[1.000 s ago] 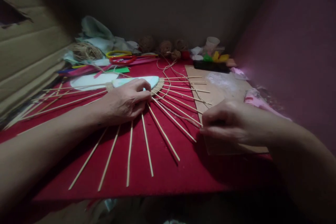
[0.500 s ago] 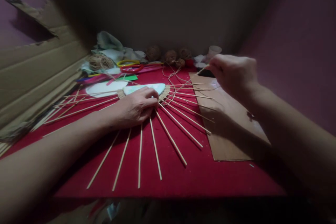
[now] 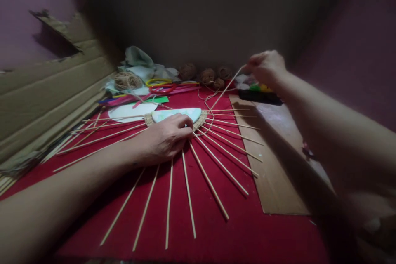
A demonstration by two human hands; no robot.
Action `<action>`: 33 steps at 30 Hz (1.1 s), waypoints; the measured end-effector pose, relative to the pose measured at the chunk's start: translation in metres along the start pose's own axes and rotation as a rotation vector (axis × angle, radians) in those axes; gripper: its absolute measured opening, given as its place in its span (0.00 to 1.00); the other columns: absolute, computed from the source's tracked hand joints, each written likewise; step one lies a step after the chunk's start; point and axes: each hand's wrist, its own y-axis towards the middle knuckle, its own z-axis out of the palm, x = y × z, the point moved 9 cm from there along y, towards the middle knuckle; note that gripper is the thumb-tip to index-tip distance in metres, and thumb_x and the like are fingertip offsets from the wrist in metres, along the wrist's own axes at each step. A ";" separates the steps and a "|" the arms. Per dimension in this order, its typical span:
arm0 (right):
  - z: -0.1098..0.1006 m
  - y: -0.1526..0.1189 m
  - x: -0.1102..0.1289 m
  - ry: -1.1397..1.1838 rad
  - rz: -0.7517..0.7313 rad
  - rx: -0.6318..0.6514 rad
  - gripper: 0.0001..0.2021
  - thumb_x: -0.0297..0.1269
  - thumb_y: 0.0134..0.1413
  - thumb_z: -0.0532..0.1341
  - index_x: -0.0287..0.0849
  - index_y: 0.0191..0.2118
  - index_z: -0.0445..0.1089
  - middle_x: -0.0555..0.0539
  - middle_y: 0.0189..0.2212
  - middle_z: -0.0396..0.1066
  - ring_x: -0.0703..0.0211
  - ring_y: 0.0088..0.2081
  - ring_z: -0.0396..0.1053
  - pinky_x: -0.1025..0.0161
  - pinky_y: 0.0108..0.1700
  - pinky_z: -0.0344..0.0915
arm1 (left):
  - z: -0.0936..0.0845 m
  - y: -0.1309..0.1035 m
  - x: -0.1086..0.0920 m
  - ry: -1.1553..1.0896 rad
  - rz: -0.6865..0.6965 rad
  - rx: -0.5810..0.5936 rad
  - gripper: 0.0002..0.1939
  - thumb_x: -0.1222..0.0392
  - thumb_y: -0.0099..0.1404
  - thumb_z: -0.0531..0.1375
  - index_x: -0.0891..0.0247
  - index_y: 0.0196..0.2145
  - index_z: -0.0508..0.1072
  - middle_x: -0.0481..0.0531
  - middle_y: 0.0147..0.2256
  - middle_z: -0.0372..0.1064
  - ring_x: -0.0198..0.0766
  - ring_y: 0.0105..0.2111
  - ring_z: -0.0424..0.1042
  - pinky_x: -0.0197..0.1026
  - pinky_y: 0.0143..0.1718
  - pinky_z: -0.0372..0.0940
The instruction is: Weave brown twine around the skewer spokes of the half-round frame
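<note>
A half-round piece with a pale blue-green fabric centre [image 3: 173,114] and a woven twine band [image 3: 203,119] lies on the red table. Thin wooden sticks [image 3: 212,181] fan outward from the band over the table. My left hand [image 3: 171,137] is closed at the piece's curved front edge, its fingertips bent over the rim and partly hidden. Up at the right, my right hand [image 3: 268,67] pinches a length of twine [image 3: 225,89]. That strand slants down, pulled fairly straight, to the right end of the band.
Brown twine balls [image 3: 208,76], scissors [image 3: 161,86] and crumpled pale cloth [image 3: 137,64] line the back. Beneath the right-hand stick tips lies a brown board [image 3: 272,189]. A cardboard wall [image 3: 55,90] borders the left. A black tray [image 3: 260,97] sits behind the board.
My right hand has moved up and away, drawing the twine straighter. The left hand keeps its place on the piece. The whole view has shifted slightly.
</note>
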 end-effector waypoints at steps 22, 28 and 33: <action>0.033 -0.122 0.144 0.742 -0.337 0.185 0.05 0.26 0.50 0.63 0.39 0.26 0.70 0.50 0.30 0.64 0.65 0.30 0.62 0.67 0.34 0.57 | -0.032 -0.021 0.084 0.077 -0.549 -0.210 0.21 0.55 0.60 0.54 0.70 0.48 0.71 0.62 0.46 0.66 0.48 0.49 0.65 0.51 0.53 0.60; 0.031 -0.126 0.140 0.873 -0.285 0.123 0.08 0.22 0.48 0.62 0.39 0.24 0.68 0.50 0.28 0.64 0.65 0.29 0.62 0.67 0.33 0.57 | -0.012 -0.030 0.110 -0.094 -0.717 -0.029 0.25 0.47 0.60 0.52 0.65 0.48 0.70 0.58 0.48 0.69 0.48 0.48 0.68 0.48 0.51 0.62; 0.027 -0.129 0.141 0.902 -0.307 0.082 0.07 0.24 0.50 0.60 0.40 0.25 0.68 0.50 0.28 0.65 0.64 0.29 0.62 0.66 0.33 0.57 | -0.023 -0.036 0.107 -0.297 -0.813 -0.041 0.20 0.51 0.57 0.54 0.65 0.42 0.72 0.53 0.41 0.73 0.42 0.40 0.72 0.42 0.41 0.65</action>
